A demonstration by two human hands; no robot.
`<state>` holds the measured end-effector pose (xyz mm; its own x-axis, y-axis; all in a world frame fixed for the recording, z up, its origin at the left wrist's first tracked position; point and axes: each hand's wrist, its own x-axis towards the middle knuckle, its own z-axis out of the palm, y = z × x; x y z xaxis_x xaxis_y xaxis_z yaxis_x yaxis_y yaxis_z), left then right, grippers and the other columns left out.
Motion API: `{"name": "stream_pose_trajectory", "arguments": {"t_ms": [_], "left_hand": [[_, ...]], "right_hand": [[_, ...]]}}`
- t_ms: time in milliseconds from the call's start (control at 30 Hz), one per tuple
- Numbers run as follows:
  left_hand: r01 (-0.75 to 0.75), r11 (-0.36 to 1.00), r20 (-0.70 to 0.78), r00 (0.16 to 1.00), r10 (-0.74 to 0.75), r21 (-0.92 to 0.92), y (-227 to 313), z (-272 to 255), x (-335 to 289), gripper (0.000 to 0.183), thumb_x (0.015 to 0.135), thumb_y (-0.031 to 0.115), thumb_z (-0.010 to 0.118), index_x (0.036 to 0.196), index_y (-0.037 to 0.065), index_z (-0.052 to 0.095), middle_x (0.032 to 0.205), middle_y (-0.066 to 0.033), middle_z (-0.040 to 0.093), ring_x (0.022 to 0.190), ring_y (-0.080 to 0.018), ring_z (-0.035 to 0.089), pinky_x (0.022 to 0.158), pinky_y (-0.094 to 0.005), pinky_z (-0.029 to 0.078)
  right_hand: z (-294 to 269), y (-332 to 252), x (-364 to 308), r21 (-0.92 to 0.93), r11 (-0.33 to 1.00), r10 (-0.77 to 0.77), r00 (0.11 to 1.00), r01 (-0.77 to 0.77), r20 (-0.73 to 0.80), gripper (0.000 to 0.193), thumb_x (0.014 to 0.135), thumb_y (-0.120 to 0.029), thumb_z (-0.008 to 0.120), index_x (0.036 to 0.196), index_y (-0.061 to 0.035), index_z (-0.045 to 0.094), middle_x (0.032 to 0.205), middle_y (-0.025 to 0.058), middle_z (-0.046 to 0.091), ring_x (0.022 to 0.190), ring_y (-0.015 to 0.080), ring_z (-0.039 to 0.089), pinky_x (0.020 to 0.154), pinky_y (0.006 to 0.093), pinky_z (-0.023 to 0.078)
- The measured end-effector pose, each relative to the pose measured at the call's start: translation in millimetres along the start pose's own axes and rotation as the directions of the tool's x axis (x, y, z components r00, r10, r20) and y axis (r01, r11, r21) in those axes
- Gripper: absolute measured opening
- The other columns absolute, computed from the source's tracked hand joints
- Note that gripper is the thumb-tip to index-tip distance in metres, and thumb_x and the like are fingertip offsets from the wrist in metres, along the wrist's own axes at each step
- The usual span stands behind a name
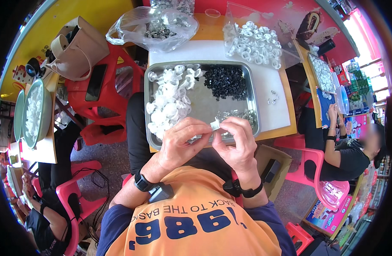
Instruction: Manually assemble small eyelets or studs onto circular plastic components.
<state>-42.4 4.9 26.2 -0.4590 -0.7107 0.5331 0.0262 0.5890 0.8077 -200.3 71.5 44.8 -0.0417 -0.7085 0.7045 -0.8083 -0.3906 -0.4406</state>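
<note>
Over the near edge of a metal tray (200, 100), my left hand (183, 138) and my right hand (238, 141) meet, fingertips pinched together. Between them is a small white plastic part (215, 124), which both hands grip. White ring-like plastic parts (168, 102) heap up along the tray's left side. Small black pieces (225, 81) lie in a pile at its far right. Small clear or greyish pieces (246, 115) sit at the near right, partly hidden behind my right hand. Fine details of the held part are too small to tell.
Behind the tray are a plastic bag (159, 30) of small parts and a clear box (258, 45) of white rings. A red stool (83, 91) holding a handbag (78, 51) and a phone (96, 83) stands left. Other people (347, 151) sit at side tables.
</note>
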Motion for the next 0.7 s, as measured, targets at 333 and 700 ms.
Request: {"name": "stream_pose_trajectory", "arguments": {"t_ms": [333,700], "left_hand": [[-0.075,0.997,0.053,0.996,0.074,0.027,9,2,0,0.027,0.072,-0.007,0.074,0.095,0.003,0.067,0.090,-0.0102,0.066,0.075,-0.0239,0.066,0.061,-0.0302,0.055],[-0.047,0.997,0.036,0.998,0.045,0.067,13,5,2,0.023,0.073,-0.005,0.074,0.093,0.003,0.068,0.089,-0.0087,0.066,0.073,-0.0229,0.066,0.060,-0.0303,0.055]], "right_hand": [[1,1,-7,0.002,0.999,0.052,0.997,-0.052,-0.059,0.035,0.064,0.009,0.069,0.093,-0.0027,0.053,0.089,0.0116,0.059,0.073,0.0254,0.063,0.059,0.0316,0.053],[2,3,-8,0.018,0.994,0.109,0.991,-0.108,-0.075,0.032,0.063,0.011,0.069,0.089,-0.0018,0.055,0.086,0.0112,0.060,0.071,0.0230,0.063,0.058,0.0298,0.053]]}}
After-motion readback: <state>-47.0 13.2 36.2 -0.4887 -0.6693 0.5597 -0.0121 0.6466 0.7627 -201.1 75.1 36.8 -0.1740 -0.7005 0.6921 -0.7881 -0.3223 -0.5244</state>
